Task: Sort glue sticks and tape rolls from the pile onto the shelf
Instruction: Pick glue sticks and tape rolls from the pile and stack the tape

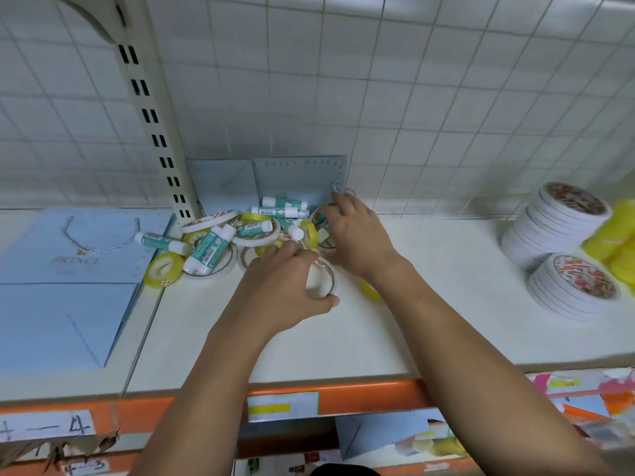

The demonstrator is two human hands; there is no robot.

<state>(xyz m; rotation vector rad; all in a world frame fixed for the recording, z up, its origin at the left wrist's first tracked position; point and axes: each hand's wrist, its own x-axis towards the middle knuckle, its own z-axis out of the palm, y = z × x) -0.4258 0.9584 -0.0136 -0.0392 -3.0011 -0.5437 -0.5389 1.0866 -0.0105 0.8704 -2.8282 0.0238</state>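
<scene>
At the left of the frame, a pale blue paper gift bag (pixel 68 304) lies flat on the white shelf (pixel 446 321). Just right of it, near the middle, the pile (pixel 240 235) sits against the back wall. It is a jumble of teal-and-white glue sticks (pixel 206 250) with white and yellow tape rolls (pixel 161 269). At the pile's near edge, the left hand (pixel 285 290) has its grip curled round a white tape roll (pixel 330 273), thumb on the near rim. The right hand (pixel 357 235) reaches into the back of the pile, fingers bent down over a roll. I cannot tell whether its grip holds anything. At the far right stand stacks of white tape (pixel 556 231), with yellow rolls (pixel 615 235) beside them.
</scene>
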